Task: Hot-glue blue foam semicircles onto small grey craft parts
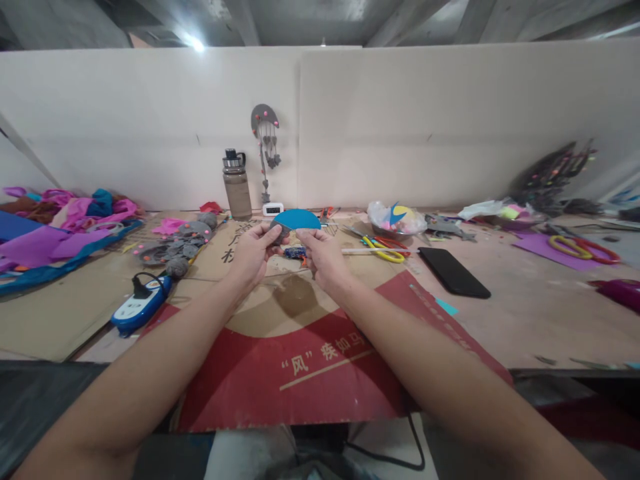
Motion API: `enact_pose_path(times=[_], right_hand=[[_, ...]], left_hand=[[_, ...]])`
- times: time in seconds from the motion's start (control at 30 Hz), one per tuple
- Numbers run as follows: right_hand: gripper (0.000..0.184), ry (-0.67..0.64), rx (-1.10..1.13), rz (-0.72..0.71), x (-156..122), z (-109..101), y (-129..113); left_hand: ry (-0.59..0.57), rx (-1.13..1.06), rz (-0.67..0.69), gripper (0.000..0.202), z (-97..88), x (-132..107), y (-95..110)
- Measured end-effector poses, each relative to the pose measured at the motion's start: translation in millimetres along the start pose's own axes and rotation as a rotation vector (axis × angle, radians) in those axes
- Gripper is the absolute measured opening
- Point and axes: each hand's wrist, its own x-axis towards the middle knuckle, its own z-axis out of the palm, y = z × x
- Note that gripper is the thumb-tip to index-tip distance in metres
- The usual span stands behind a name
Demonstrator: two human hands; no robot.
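Both hands hold up a blue half-round flat piece (299, 219), which looks like felt or card, above the cardboard. My left hand (251, 252) is closed on its left end, where a small dark grey piece (281, 233) shows by the thumb. My right hand (325, 257) pinches the lower right edge of the blue piece. Behind and between the hands lies a small blue-and-orange item (295, 253), partly hidden, its kind unclear. Under them is a red and brown cardboard sheet (320, 373) with printed characters.
To the left are a power strip (143, 303), grey felt pieces (187, 243) and colourful fabric (75, 220). A bottle (237, 190) and small digital clock (273, 209) stand behind. Yellow-handled scissors (387, 252), a filled bowl (397, 221) and a black phone (453, 272) lie right.
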Motion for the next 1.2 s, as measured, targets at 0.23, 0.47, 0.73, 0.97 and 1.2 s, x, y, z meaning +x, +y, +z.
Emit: enact_pose_path(times=[0.23, 0.47, 0.73, 0.97, 1.2], right_hand=[[0.026, -0.006, 0.050, 0.057, 0, 2, -2], [0.026, -0.052, 0.075, 0.094, -1, 1, -5], [0.022, -0.087, 0.039, 0.109, 1, -5, -1], [0.025, -0.110, -0.023, 0.077, 2, -7, -1], [0.024, -0.164, -0.090, -0.003, 2, -8, 0]], left_hand=[[-0.020, -0.040, -0.009, 0.016, -0.1, 1, -3], [-0.085, -0.142, -0.052, 0.013, -1.2, 3, -6], [-0.105, -0.171, -0.173, 0.018, -4.8, 5, -3], [-0.205, -0.207, -0.220, 0.018, -9.8, 6, -3], [-0.262, -0.076, -0.220, 0.028, -10.9, 8, -8]])
